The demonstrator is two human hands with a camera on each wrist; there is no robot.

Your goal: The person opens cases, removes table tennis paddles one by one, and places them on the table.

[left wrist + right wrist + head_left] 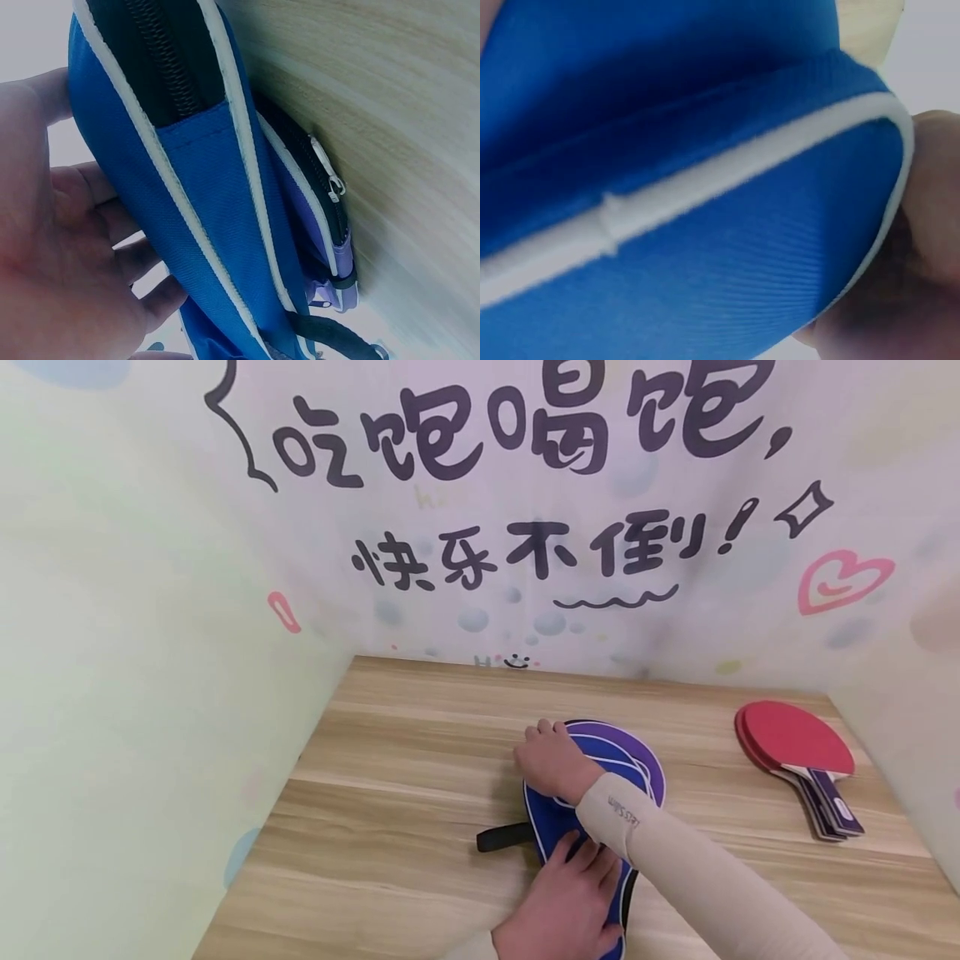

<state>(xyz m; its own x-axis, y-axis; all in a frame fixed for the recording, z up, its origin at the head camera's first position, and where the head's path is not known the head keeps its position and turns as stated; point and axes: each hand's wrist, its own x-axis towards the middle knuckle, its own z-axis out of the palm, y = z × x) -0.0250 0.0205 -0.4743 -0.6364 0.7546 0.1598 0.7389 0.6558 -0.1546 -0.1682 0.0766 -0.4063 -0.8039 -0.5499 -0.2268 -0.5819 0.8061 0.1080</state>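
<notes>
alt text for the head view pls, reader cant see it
A person's right hand and left hand are on a blue case atop a purple case on a table; two red bats lie to the right.

White-trimmed blue zippered case (550, 817) lying atop purple case (637, 744), latter partly covered.

The head view looks forward and down over the pale wooden tabletop (390, 810), facing the pale wall printed with black characters (322, 552) at 12 o'clock, from well back. The left wrist view sits close, facing the zipped edge of the paddle-shaped blue fabric case with white piping (543, 818), the left hand (558, 906) at 8 o'clock. The right wrist view is nearest, blue cloth filling most of it, the right hand (555, 760) at 4 o'clock. All three share that case.
</notes>
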